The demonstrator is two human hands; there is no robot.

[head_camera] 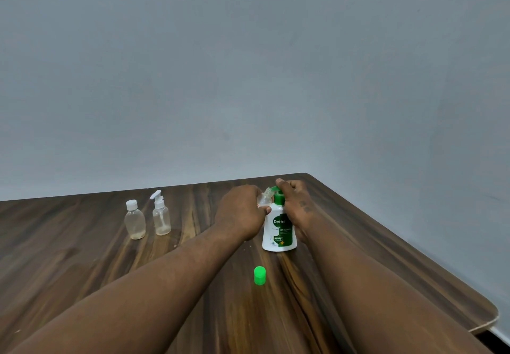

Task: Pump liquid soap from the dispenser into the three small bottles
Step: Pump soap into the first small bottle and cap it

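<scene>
Dark wood table (386, 243): left grip (242, 213) holds the small clear bottle (265, 197) tilted, mouth at the spout of the Dettol dispenser (278, 232); right grip (294, 201) curls round its pump head (275, 189). Green cap (259, 275) sits nearer me.

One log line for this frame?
left hand: holds small bottle tilted at dispenser | right hand: grips dispenser, thumb atop | green cap: on table

forearms (165, 279): both bare | right hand (295, 204): small dark tattoo near wrist
</scene>
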